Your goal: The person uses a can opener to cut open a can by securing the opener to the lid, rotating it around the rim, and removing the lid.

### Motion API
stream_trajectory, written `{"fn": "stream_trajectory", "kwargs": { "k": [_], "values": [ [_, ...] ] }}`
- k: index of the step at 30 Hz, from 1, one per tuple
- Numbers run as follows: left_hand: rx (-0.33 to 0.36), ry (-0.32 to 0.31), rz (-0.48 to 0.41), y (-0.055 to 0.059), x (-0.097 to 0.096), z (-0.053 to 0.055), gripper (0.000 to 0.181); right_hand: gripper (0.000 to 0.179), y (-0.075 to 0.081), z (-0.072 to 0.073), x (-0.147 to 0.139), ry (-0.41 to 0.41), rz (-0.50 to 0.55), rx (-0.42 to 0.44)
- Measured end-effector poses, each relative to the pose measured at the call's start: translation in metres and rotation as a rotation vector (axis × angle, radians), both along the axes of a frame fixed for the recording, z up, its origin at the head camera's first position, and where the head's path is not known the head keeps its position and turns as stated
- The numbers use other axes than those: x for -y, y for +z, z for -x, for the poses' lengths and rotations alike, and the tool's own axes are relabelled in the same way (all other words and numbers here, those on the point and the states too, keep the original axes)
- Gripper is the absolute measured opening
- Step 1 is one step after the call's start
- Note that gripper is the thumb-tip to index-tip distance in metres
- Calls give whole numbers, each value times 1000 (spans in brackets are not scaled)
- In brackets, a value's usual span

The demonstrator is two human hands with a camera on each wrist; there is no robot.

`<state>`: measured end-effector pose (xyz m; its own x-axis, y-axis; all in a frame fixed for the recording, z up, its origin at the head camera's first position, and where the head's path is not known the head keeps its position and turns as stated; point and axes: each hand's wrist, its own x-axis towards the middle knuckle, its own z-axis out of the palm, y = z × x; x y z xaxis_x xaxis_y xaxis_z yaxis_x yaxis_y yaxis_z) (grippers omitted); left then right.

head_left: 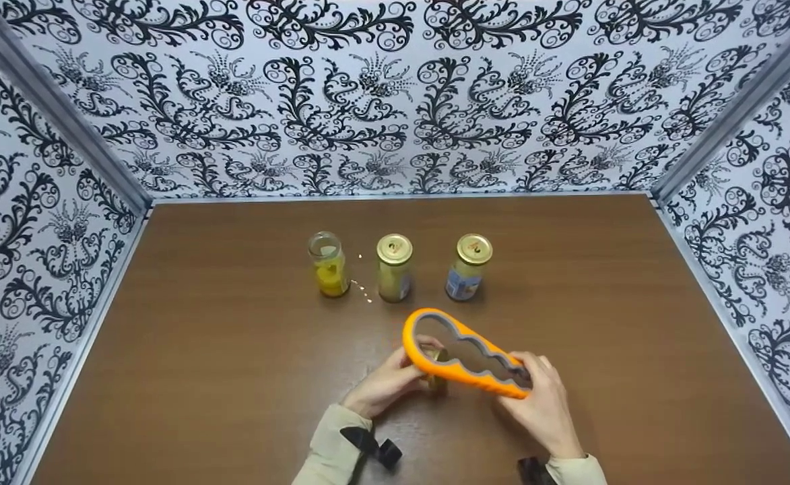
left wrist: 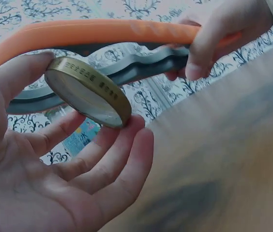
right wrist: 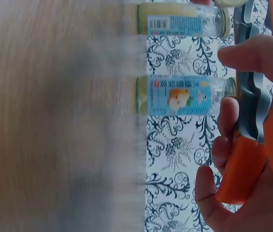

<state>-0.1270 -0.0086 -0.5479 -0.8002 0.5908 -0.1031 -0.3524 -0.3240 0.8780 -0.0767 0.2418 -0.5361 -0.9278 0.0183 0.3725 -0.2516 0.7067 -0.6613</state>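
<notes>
My left hand [head_left: 384, 387] pinches a gold jar lid [left wrist: 95, 87] by its rim, thumb on one edge and fingertips on the other. The lid's pale inner side shows in the left wrist view. An orange jar opener [head_left: 458, 372] with a wavy grey inner edge is gripped at its handle end by my right hand [head_left: 543, 401]. Its rounded loop overlaps the lid and left fingers in the head view. Farther back stands an uncovered glass jar [head_left: 332, 277] with yellow contents. Two lidded jars, a middle jar [head_left: 393, 279] and a right jar [head_left: 465, 279], stand beside it.
Small pale bits [head_left: 362, 288] lie on the brown table [head_left: 233, 350] between the uncovered jar and the middle one. Patterned walls [head_left: 395, 101] enclose the table at the back and both sides. A dark strap [head_left: 361, 439] is on the left sleeve.
</notes>
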Motion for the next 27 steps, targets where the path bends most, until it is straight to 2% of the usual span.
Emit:
{"fn": "stream_trajectory", "kwargs": {
  "k": [4,7,12,19,27],
  "values": [
    [-8,-8,50,-4,6,-2,41,55,0,-1,-5,-20,-10,35],
    [0,-21,55,-6,12,-3,45,55,0,-1,-11,-42,-21,56],
    [0,-31,73,-6,21,-1,41,55,0,-1,-23,-79,-32,54],
    [-7,-3,143,-6,37,4,44,56,2,0,-40,-103,-73,-4],
    [-30,68,231,-1,58,11,46,56,3,-4,-48,-116,-100,7]
  ]
}}
